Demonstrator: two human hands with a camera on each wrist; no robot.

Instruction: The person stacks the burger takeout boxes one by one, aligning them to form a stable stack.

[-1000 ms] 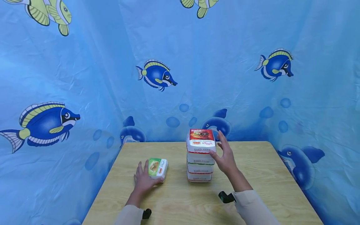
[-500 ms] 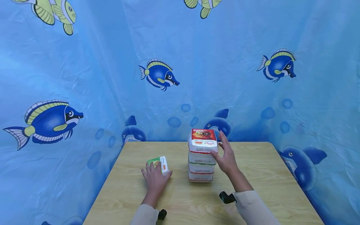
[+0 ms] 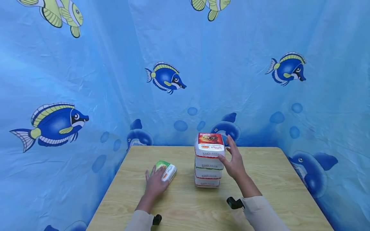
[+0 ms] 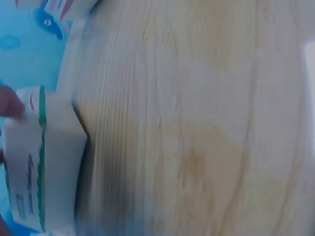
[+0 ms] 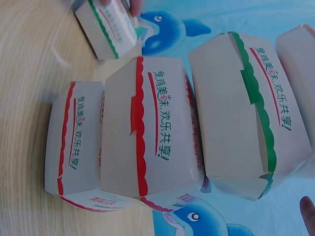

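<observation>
My left hand [image 3: 156, 184] grips a green-and-white burger box [image 3: 170, 173] on the left of the table, fingers across its top and thumb at its near side. In the left wrist view the same burger box [image 4: 59, 162] stands at the left edge with a fingertip on it. Right of it rises a stack of several white burger boxes [image 3: 208, 163], trimmed red or green, with a red-topped burger box [image 3: 210, 141] uppermost. Beside the stack's right side is my right hand [image 3: 235, 163], fingers extended, thumb at the top box's front corner. Up close, the right wrist view shows the stacked boxes [image 5: 152, 132].
The wooden table [image 3: 260, 179] extends around the boxes. Behind and beside it hangs a blue curtain [image 3: 225, 64] printed with fish and dolphins. Each wrist wears a small black camera mount, one visible by the right sleeve [image 3: 261, 210].
My left hand has shifted on the green-and-white box, first rightward over its top, then back to its left side. The box has turned clockwise. My right hand stays beside the stack.
</observation>
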